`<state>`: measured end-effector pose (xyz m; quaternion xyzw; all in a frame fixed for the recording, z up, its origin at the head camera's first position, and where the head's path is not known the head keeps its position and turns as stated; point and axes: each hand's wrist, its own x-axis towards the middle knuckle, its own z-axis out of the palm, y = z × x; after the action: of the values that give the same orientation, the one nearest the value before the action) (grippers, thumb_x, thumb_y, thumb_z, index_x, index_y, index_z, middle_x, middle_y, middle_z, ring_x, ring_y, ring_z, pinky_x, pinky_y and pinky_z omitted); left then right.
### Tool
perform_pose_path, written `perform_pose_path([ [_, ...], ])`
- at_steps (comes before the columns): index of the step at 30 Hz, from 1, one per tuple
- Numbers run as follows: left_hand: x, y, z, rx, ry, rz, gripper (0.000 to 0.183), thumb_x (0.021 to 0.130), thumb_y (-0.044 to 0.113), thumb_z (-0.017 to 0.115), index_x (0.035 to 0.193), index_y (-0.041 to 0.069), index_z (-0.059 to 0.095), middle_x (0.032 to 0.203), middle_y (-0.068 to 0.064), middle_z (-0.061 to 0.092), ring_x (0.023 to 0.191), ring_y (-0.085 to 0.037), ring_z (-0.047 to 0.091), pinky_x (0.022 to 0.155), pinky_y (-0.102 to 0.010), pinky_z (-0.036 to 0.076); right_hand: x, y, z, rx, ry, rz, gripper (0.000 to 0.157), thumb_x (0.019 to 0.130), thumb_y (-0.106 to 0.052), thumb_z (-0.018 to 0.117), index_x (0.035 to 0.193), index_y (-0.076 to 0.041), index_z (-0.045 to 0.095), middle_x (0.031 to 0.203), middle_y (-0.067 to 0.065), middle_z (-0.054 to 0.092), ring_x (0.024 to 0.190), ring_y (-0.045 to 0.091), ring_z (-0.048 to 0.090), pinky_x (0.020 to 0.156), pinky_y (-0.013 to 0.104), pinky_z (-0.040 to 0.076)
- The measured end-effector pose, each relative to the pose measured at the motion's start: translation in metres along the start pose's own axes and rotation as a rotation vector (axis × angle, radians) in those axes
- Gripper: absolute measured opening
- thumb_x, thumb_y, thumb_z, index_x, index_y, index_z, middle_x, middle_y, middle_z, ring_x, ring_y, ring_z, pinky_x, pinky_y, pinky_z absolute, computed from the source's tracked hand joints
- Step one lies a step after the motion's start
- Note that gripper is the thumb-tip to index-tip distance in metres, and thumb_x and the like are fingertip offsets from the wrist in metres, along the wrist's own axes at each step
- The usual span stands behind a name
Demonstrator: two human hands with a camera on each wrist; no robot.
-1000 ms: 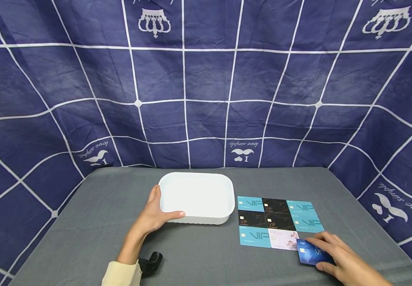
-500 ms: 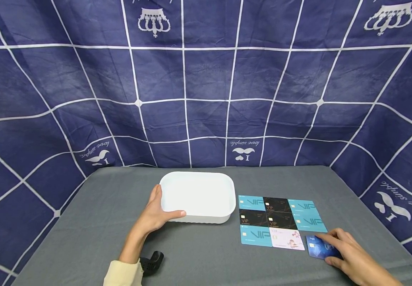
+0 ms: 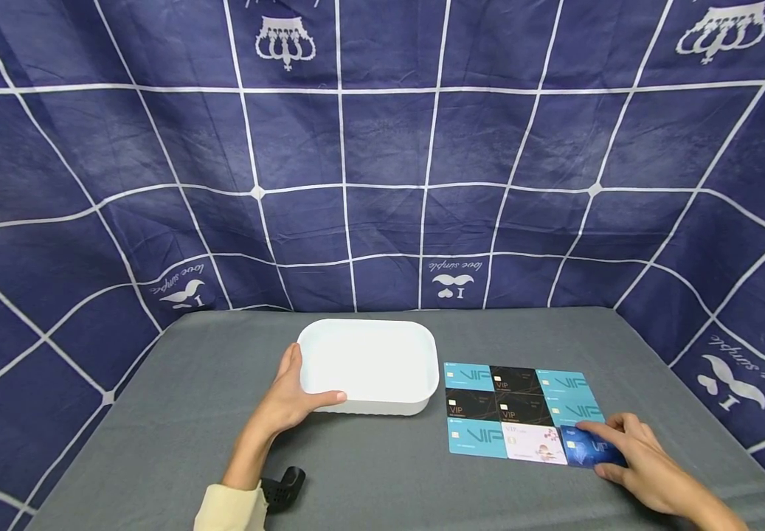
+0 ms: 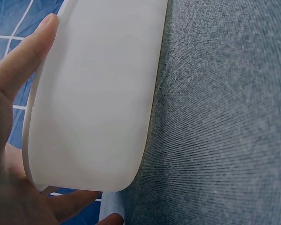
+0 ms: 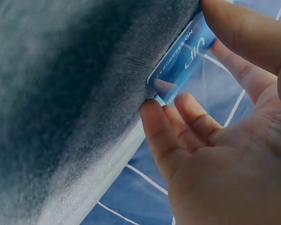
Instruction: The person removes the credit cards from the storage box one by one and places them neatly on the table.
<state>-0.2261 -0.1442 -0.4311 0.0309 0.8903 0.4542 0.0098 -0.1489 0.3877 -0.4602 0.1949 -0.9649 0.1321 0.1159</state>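
My left hand (image 3: 296, 398) grips the left near corner of a white plastic box (image 3: 369, 407), thumb over its near rim and fingers along its left side. In the left wrist view the box (image 4: 93, 103) stands on the cloth. At the right, my right hand (image 3: 644, 461) holds a dark blue VIP card (image 3: 584, 448) between thumb and index finger, by its near and far edges. That card lies at the near right corner of a card block, beside a pink flowered card (image 3: 531, 442) and just below a teal card (image 3: 573, 410). Its right end is hidden by the hand.
Several teal and black VIP cards, including a black card (image 3: 521, 409) and a teal card (image 3: 475, 439), lie edge to edge right of the box. Grey cloth (image 3: 382, 472) covers the table. A blue gridded curtain (image 3: 382, 221) rises behind and at both sides.
The blue card first slid right, off the pink card's corner, then moved up and slightly left against the block, with my right hand on it. My left hand and the box stayed put.
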Motion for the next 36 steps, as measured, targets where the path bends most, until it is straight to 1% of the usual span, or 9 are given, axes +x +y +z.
perform_pose_path([
  [6, 0.0009, 0.0009, 0.0002, 0.002, -0.005, 0.013, 0.135, 0.070, 0.046, 0.088, 0.153, -0.009, -0.003, 0.161, -0.025, -0.004, 0.148, -0.036, 0.001, 0.116, -0.051, 0.012, -0.0023, -0.0004, 0.0004, 0.045, 0.005, 0.024, 0.060, 0.069, -0.013, 0.086, 0.125, -0.015, 0.064, 0.108, 0.008, 0.048, 0.096, 0.027, 0.044, 0.073, 0.043, 0.036],
  [9, 0.0015, 0.0012, 0.0016, 0.002, -0.005, 0.016, 0.135, 0.070, 0.046, 0.088, 0.153, -0.008, -0.002, 0.161, -0.025, -0.003, 0.148, -0.036, 0.002, 0.116, -0.051, 0.012, -0.0042, 0.0001, -0.0004, 0.073, 0.007, 0.042, 0.067, 0.069, -0.011, 0.086, 0.131, -0.013, 0.060, 0.112, 0.015, 0.048, 0.099, 0.034, 0.045, 0.074, 0.050, 0.037],
  [12, 0.0013, 0.0001, 0.0017, 0.004, 0.000, 0.007, 0.135, 0.070, 0.046, 0.088, 0.154, -0.008, -0.002, 0.161, -0.024, -0.003, 0.148, -0.036, 0.003, 0.116, -0.051, 0.013, -0.0039, -0.0003, 0.0001, 0.071, 0.021, 0.037, 0.075, 0.067, -0.011, 0.088, 0.135, -0.009, 0.055, 0.114, 0.018, 0.049, 0.100, 0.035, 0.049, 0.073, 0.052, 0.041],
  [14, 0.0012, -0.0011, 0.0008, 0.006, 0.003, 0.007, 0.135, 0.070, 0.046, 0.088, 0.154, -0.008, -0.002, 0.161, -0.025, -0.003, 0.148, -0.036, 0.003, 0.116, -0.051, 0.013, -0.0024, -0.0012, 0.0007, 0.064, 0.019, 0.043, 0.077, 0.067, -0.011, 0.088, 0.135, -0.006, 0.054, 0.114, 0.018, 0.049, 0.100, 0.033, 0.050, 0.074, 0.050, 0.043],
  [16, 0.0011, -0.0022, -0.0004, 0.006, 0.005, 0.007, 0.135, 0.070, 0.046, 0.088, 0.154, -0.008, -0.003, 0.161, -0.025, -0.003, 0.148, -0.036, 0.003, 0.116, -0.050, 0.013, -0.0012, -0.0016, 0.0026, 0.049, 0.036, 0.038, 0.077, 0.066, -0.011, 0.089, 0.134, -0.004, 0.054, 0.112, 0.016, 0.050, 0.098, 0.029, 0.051, 0.073, 0.043, 0.046],
  [21, 0.0009, -0.0031, -0.0024, 0.011, 0.004, 0.006, 0.135, 0.070, 0.046, 0.088, 0.154, -0.008, -0.003, 0.161, -0.025, -0.004, 0.148, -0.036, 0.003, 0.116, -0.051, 0.013, 0.0007, -0.0029, 0.0049, 0.053, 0.077, 0.038, 0.075, 0.063, -0.009, 0.090, 0.130, -0.001, 0.057, 0.110, 0.015, 0.050, 0.094, 0.025, 0.052, 0.069, 0.033, 0.045],
  [29, -0.0003, -0.0026, -0.0028, 0.017, 0.005, 0.000, 0.135, 0.070, 0.047, 0.088, 0.154, -0.007, -0.004, 0.161, -0.025, -0.003, 0.147, -0.038, 0.005, 0.116, -0.052, 0.014, 0.0006, -0.0035, 0.0038, 0.072, 0.032, 0.093, 0.072, 0.067, -0.010, 0.089, 0.130, 0.001, 0.057, 0.112, 0.016, 0.051, 0.096, 0.025, 0.052, 0.071, 0.033, 0.046],
  [33, 0.0008, -0.0016, -0.0019, 0.018, 0.000, 0.001, 0.136, 0.070, 0.047, 0.088, 0.154, -0.007, -0.004, 0.161, -0.025, -0.003, 0.147, -0.038, 0.004, 0.116, -0.053, 0.014, -0.0023, -0.0016, 0.0044, 0.061, 0.089, 0.068, 0.071, 0.065, -0.012, 0.090, 0.128, 0.000, 0.058, 0.110, 0.012, 0.053, 0.094, 0.018, 0.051, 0.071, 0.026, 0.043],
  [36, 0.0012, -0.0011, -0.0015, 0.021, -0.002, 0.003, 0.135, 0.070, 0.047, 0.088, 0.154, -0.007, -0.004, 0.161, -0.025, -0.003, 0.147, -0.039, 0.004, 0.116, -0.053, 0.014, -0.0036, -0.0010, 0.0049, 0.078, 0.134, 0.053, 0.068, 0.067, -0.014, 0.090, 0.126, -0.001, 0.060, 0.109, 0.011, 0.055, 0.092, 0.012, 0.050, 0.072, 0.018, 0.039],
])
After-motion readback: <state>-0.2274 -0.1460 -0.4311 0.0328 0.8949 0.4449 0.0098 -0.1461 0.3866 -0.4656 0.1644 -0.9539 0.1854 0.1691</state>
